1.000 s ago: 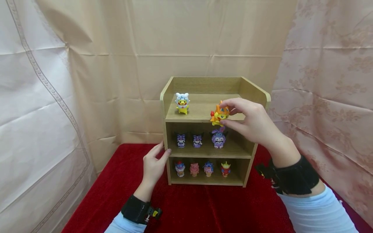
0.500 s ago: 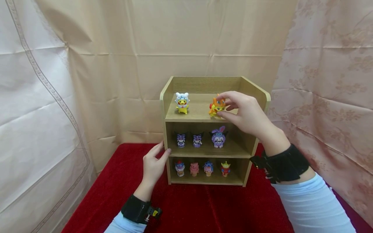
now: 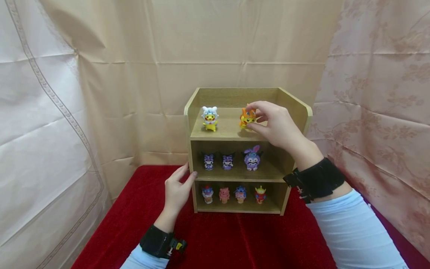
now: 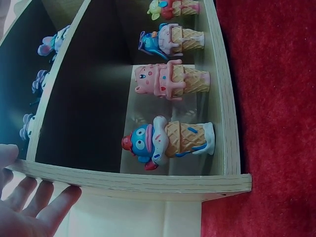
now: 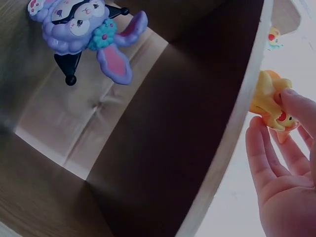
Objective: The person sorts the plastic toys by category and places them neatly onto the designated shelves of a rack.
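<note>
On the top board of a wooden display shelf (image 3: 228, 139), my right hand (image 3: 280, 127) pinches a yellow Pikachu figurine (image 3: 247, 118) in an orange hood between thumb and fingers. The right wrist view shows this figurine (image 5: 270, 98) upside down beyond the board's edge, thumb on one side and fingertips on the other. A Pikachu figurine (image 3: 209, 119) in a white-blue hood stands left of it. My left hand (image 3: 176, 190) holds the shelf's left side panel (image 4: 138, 178), thumb at its front edge and fingers along the outside.
Two small dark-purple figurines (image 3: 218, 162) and a larger lilac bunny-eared one (image 3: 252, 160) stand on the middle level. Several figurines, some in ice-cream cones (image 4: 190, 138), line the bottom level. Red cloth (image 3: 235, 239) covers the table; curtains (image 3: 134, 93) hang behind and beside it.
My right hand has carried the orange-hooded Pikachu figurine back and slightly left, from in front of the top board's edge to over the board. My left hand has stayed put.
</note>
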`<state>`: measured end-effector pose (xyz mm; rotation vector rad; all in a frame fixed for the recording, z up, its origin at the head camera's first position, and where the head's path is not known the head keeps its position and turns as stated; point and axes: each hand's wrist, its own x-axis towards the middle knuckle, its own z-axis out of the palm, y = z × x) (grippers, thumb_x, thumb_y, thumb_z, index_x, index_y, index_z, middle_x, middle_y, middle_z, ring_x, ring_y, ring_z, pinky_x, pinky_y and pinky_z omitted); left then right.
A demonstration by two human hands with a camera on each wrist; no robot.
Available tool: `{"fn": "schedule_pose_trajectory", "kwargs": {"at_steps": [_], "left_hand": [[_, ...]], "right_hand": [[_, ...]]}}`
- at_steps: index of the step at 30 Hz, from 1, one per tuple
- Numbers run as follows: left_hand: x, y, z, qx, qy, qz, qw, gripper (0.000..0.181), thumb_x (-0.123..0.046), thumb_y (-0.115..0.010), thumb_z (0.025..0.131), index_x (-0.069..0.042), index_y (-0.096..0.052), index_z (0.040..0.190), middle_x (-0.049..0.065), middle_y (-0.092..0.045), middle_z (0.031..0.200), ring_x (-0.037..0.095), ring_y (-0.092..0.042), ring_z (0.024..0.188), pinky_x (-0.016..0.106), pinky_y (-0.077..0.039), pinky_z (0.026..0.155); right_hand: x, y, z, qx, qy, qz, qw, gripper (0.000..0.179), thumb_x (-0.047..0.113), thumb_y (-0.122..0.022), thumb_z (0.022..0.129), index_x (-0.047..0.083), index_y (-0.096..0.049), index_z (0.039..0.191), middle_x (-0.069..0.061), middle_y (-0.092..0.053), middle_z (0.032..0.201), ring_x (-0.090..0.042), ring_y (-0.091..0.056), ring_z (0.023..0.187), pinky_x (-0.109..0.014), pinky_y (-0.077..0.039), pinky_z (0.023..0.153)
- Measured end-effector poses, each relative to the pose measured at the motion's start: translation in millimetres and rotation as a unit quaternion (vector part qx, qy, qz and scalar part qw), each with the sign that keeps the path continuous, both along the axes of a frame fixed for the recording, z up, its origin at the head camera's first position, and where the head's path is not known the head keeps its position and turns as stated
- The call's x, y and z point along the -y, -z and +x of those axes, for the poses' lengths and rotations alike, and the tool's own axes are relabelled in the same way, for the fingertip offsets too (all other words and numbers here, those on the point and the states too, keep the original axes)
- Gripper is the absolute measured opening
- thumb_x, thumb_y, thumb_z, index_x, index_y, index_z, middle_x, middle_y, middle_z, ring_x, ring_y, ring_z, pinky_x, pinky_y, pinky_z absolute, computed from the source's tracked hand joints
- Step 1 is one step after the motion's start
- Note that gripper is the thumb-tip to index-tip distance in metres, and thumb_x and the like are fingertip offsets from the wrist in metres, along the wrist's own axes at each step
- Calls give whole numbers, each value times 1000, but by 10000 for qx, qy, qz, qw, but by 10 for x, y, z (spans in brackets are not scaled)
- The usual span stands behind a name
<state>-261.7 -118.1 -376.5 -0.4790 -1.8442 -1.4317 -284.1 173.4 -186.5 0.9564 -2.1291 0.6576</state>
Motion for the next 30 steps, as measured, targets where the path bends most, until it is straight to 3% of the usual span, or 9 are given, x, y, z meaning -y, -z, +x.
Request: {"fn": "schedule_pose_trajectory", "kwargs": {"at_steps": [7, 14, 30], "left_hand": [[5, -5, 7, 43, 33, 17, 10000, 41, 7, -74, 89, 8, -65, 129, 24, -68, 124, 38, -68, 108, 12, -52, 79], [5, -8, 6, 78, 32, 18, 10000, 40, 6, -74, 90, 8, -65, 129, 23, -68, 124, 37, -68, 109, 15, -53, 81], [8, -22, 20, 203, 142, 72, 9997, 41, 6, -74, 90, 8, -64, 130, 24, -67, 125, 38, -67, 110, 12, -53, 78]], "right_hand": [[81, 4, -83, 92, 4, 91, 9999, 36, 1, -83, 85, 0, -66, 117, -16, -68, 120, -30, -70, 98, -42, -59, 84], [169, 11, -142, 313, 296, 316, 9986, 37, 5, -81, 88, 3, -66, 122, -14, -67, 122, -30, -69, 102, -42, -57, 88], [267, 57, -224, 518, 270, 197, 9981, 36, 1, -77, 90, 1, -65, 124, -16, -64, 127, -32, -67, 103, -44, -57, 88]]}}
